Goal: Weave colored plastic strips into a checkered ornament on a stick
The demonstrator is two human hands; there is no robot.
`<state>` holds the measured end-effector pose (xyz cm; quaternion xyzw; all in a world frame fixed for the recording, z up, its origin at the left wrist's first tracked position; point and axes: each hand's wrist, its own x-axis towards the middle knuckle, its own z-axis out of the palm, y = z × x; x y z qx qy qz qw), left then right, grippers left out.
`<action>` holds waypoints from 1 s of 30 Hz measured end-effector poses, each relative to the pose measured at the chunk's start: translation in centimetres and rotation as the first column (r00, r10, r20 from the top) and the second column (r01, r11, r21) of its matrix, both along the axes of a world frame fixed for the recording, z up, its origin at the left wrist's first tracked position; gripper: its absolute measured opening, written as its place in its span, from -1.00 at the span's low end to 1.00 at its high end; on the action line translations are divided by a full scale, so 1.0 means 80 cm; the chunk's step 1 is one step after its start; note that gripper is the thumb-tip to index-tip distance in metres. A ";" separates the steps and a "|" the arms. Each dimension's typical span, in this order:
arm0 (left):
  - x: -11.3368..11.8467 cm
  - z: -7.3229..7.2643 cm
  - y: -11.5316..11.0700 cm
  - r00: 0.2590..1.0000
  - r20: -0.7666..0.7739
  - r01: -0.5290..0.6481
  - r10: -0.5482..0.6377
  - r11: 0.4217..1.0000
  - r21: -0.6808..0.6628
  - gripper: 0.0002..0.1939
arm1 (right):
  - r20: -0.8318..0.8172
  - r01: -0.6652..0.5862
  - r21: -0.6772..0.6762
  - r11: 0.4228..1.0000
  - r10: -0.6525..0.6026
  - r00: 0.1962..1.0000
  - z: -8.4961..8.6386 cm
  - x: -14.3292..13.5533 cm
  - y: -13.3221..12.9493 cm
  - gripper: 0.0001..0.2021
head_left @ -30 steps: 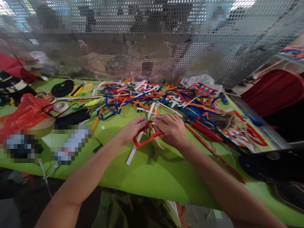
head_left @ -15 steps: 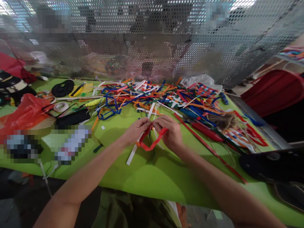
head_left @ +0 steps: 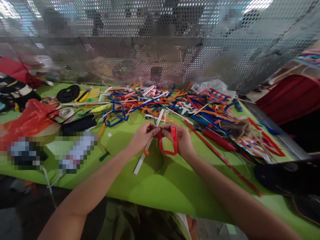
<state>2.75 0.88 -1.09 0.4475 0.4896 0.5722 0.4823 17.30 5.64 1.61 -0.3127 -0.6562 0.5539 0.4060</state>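
Both hands meet over the green table, pinching a red strip (head_left: 169, 153) that hangs in a loop below the fingers. My left hand (head_left: 143, 136) is closed with thumb and fingertips on the strip's left end. My right hand (head_left: 182, 137) is closed on it from the other side, and part of the loop stands in front of its fingers. A white strip (head_left: 140, 163) lies slanting on the table beneath my hands, with a small orange piece (head_left: 146, 152) across it. A thin dark green strip (head_left: 162, 156) lies beneath the loop.
A tangled heap of coloured strips (head_left: 140, 100) and woven pieces spreads along the back. A perforated metal screen (head_left: 140, 56) rises behind the table. At left are a red plastic bag (head_left: 32, 116), a tape roll (head_left: 66, 112) and a yellow cutter (head_left: 84, 95). A long red strip (head_left: 225, 160) lies at right.
The red loop has swung to the right and narrowed, turning more upright between my hands. Both hands stay close together in nearly the same spot. The view has shifted slightly.
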 end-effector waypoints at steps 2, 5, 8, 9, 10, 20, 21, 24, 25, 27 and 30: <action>-0.001 -0.002 0.001 1.000 -0.018 -0.020 0.020 1.000 0.020 -0.63 | -0.019 -0.023 -0.030 0.999 0.022 1.000 -0.002 -0.001 0.000 -0.83; -0.002 -0.004 0.001 0.998 -0.053 -0.017 0.019 0.999 0.036 -0.67 | -0.032 -0.031 -0.045 0.999 0.030 0.999 -0.004 -0.001 0.001 -0.81; -0.003 -0.001 -0.001 0.996 -0.091 0.008 -0.003 0.999 0.046 -0.71 | -0.031 -0.032 -0.035 0.999 0.031 0.999 -0.005 0.000 0.002 -0.81; -0.003 0.001 -0.003 0.992 -0.123 0.016 -0.008 0.998 0.066 -0.74 | -0.029 -0.033 -0.033 0.999 0.032 0.999 -0.005 0.001 0.002 -0.80; -0.002 0.003 -0.004 0.987 -0.163 0.026 -0.011 0.995 0.093 -0.77 | -0.027 -0.038 -0.035 0.999 0.037 0.999 -0.005 0.001 0.001 -0.80; -0.019 0.009 -0.003 0.933 -0.242 -0.231 0.268 0.958 0.172 -0.81 | -0.033 -0.118 -0.167 0.979 0.114 0.993 -0.002 0.007 0.012 -0.68; -0.022 0.009 -0.002 0.923 -0.243 -0.259 0.298 0.949 0.178 -0.81 | -0.048 -0.117 -0.162 0.980 0.111 0.993 -0.001 0.009 0.014 -0.65; -0.028 0.010 0.000 0.904 -0.241 -0.315 0.353 0.932 0.180 -0.81 | -0.083 -0.147 -0.140 0.979 0.136 0.987 0.001 0.012 0.019 -0.69; -0.029 0.011 0.000 0.901 -0.242 -0.324 0.360 0.930 0.174 -0.81 | -0.090 -0.159 -0.138 0.978 0.148 0.985 0.000 0.012 0.019 -0.69; -0.028 0.011 0.000 0.897 -0.250 -0.335 0.364 0.930 0.154 -0.80 | -0.099 -0.171 -0.140 0.975 0.158 0.982 -0.003 0.010 0.019 -0.62; -0.026 0.007 0.001 0.897 -0.265 -0.334 0.355 0.935 0.122 -0.84 | -0.102 -0.137 -0.127 0.982 0.125 0.987 -0.011 0.006 0.019 -0.59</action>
